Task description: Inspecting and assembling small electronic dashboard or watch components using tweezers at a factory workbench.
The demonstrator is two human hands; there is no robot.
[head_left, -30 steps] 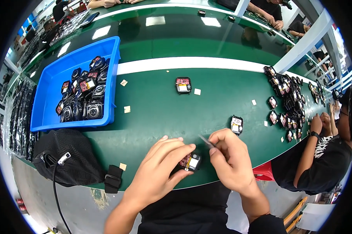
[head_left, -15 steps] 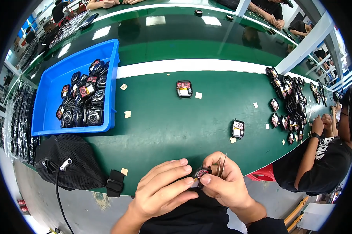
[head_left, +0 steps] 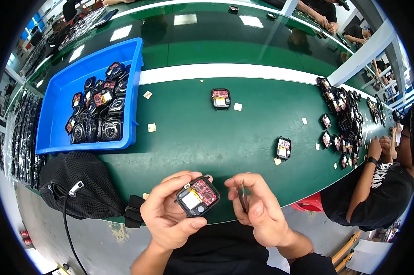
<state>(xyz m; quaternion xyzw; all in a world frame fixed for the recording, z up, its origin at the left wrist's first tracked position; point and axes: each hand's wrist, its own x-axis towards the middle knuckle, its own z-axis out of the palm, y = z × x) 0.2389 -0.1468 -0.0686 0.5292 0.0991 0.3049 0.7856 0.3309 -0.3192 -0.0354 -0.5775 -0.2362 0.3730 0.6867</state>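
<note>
A blue bin (head_left: 60, 119) full of small devices sits at the counter's (head_left: 193, 128) left end. At the near edge, the left hand (head_left: 170, 213) grips an opened watch-like device (head_left: 197, 196), circuit board up. Just beside it, the right hand (head_left: 257, 208) pinches tweezers (head_left: 242, 198). Loose devices (head_left: 284, 147) lie further right.

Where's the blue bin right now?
Head view, upper left: the blue bin sits on the green belt, just above the black mesh bag, left of both hands.
</note>
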